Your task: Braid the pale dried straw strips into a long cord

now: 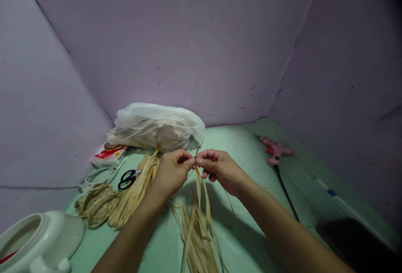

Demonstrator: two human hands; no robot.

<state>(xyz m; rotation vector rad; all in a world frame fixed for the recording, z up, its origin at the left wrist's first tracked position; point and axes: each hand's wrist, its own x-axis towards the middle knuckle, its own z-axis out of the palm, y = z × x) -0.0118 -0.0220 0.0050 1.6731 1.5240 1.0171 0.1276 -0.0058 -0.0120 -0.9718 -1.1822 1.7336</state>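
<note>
While left fingers [187, 164] and right fingers [206, 163] pinch twisted strips [198, 178], green tabletop [241, 149] stretches rightward to a glue gun [277, 153].

The left grip [173, 171] and right grip [225, 172] are ungloved human hands, with slender fingers [213, 155] rounded at the tips; the nails are too small to make out clearly. Both wrists [243, 187] are bare and narrow. The left forearm [127, 233] and right forearm [282, 225] are bare too, slim and smooth in outline, widening gradually from the wrists.
</note>
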